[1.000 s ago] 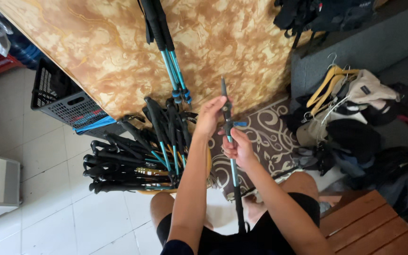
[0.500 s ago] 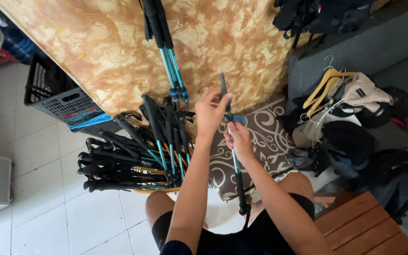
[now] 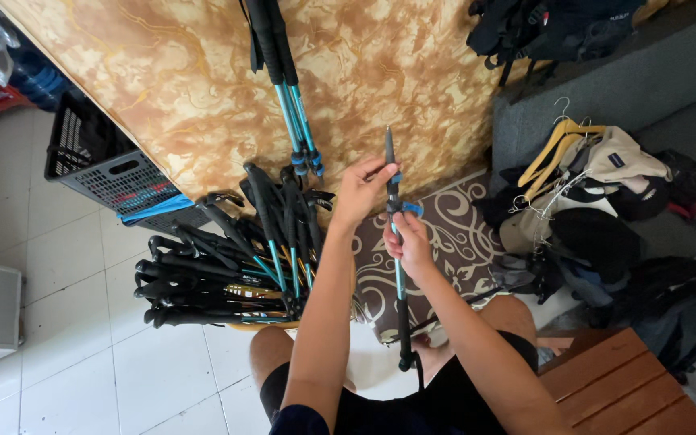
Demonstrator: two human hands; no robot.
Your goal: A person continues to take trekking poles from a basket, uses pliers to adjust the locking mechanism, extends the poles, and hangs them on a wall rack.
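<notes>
Both hands grip one trekking pole (image 3: 397, 266) held upright above the knees: the right hand (image 3: 409, 244) is wrapped around the blue shaft just under the blue clamp, the left hand (image 3: 362, 192) pinches the black upper section. Open air surrounds the pole tip. Compared with a moment ago, the left hand sits higher on the pole. Left of the arms lies a heap of poles (image 3: 227, 270) on the white tiled floor (image 3: 82, 354), beside a black crate (image 3: 102, 173); a patterned mat (image 3: 445, 250) lies beyond, and a marbled board (image 3: 179, 72) behind.
</notes>
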